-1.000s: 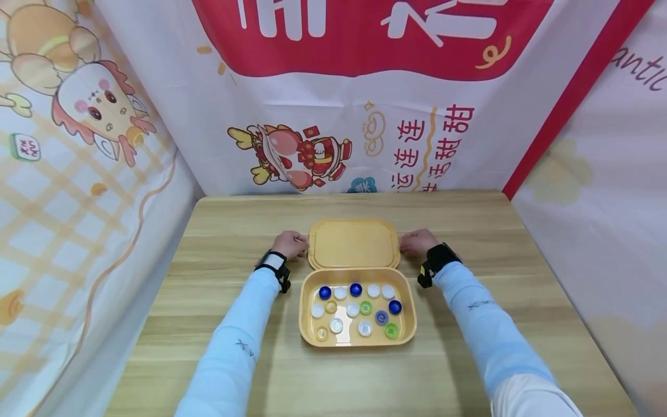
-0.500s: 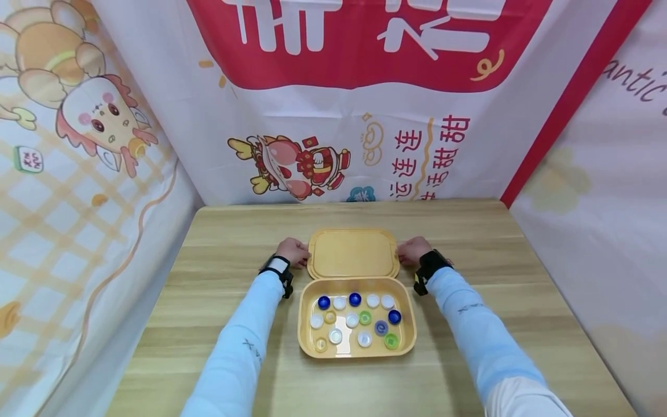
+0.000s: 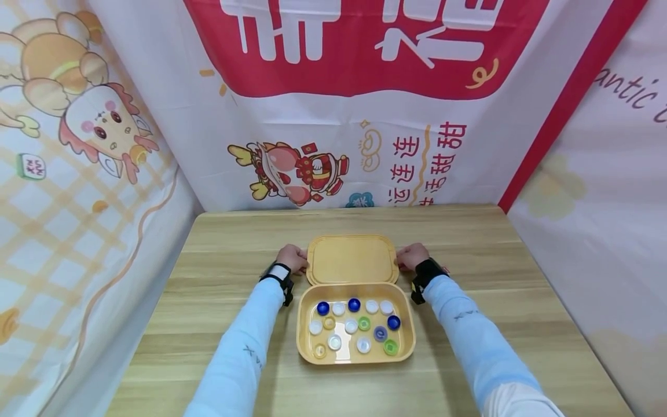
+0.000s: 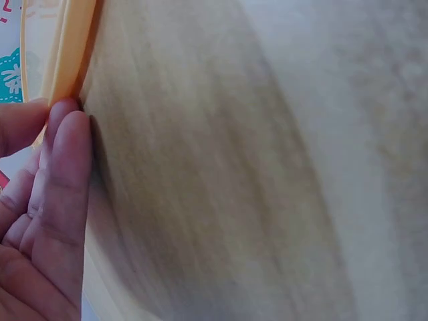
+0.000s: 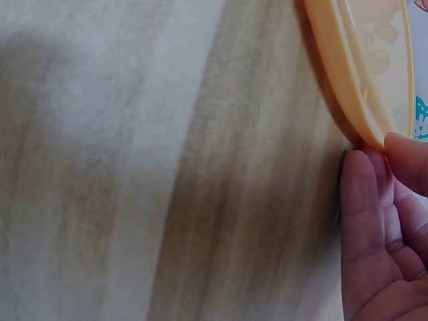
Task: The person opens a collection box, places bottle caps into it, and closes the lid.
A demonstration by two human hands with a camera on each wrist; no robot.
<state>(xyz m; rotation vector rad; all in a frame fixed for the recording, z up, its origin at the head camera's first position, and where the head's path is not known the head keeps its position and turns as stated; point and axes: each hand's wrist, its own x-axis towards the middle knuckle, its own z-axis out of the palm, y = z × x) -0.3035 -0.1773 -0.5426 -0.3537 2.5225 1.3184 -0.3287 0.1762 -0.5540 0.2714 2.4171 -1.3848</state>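
Note:
A yellow lid lies flat at the far side of a yellow plastic box, their edges meeting in the head view. My left hand pinches the lid's left edge; the left wrist view shows thumb and fingers at the rim. At the opposite edge my right hand pinches the lid the same way, with its thumb over the rim in the right wrist view. Inside the box sit several bottle caps: dark blue ones, white ones, green ones and yellowish ones.
The box and lid rest on a wood-grain table. A printed cloth hangs behind the table's far edge, and further cloths line the left and right sides.
Both hands have come inward a little and closed onto the lid's edges. The whole scene has shifted down in the head view, while box, caps and lid keep their arrangement.

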